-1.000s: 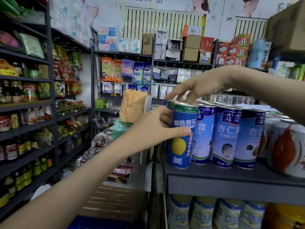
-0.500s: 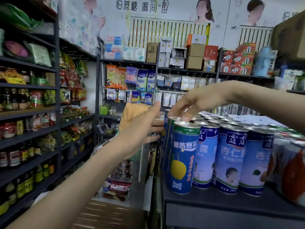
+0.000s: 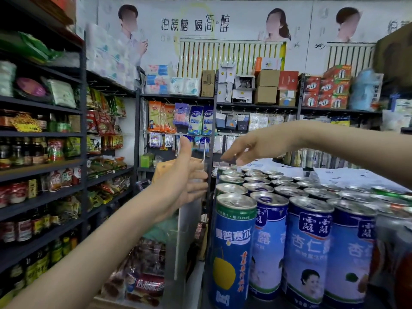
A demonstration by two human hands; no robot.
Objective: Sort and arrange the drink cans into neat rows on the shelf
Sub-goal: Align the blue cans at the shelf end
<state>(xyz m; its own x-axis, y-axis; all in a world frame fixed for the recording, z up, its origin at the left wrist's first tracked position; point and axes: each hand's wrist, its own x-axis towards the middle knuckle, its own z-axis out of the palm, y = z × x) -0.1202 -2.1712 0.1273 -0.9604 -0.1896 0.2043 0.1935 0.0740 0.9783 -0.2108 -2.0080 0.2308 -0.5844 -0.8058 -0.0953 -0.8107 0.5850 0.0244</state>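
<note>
Here, left hand splayed, right hand over cans, perhaps touching, blurred.

Left rack: on your left a dark metal rack runs away from you, shelf above shelf.
Bottles: dark bottles stand in rows on its middle and lower shelves.
Snack packets: bright packets fill the far end of that rack.
Poster: ahead of you a pale poster with Chinese lettering spans the back wall.
Cardboard boxes: brown boxes are stacked on the top back shelf.
Red cartons: red cartons are stacked just right of those boxes.
Hanging packs: blue and orange packs hang beneath that shelf.
</note>
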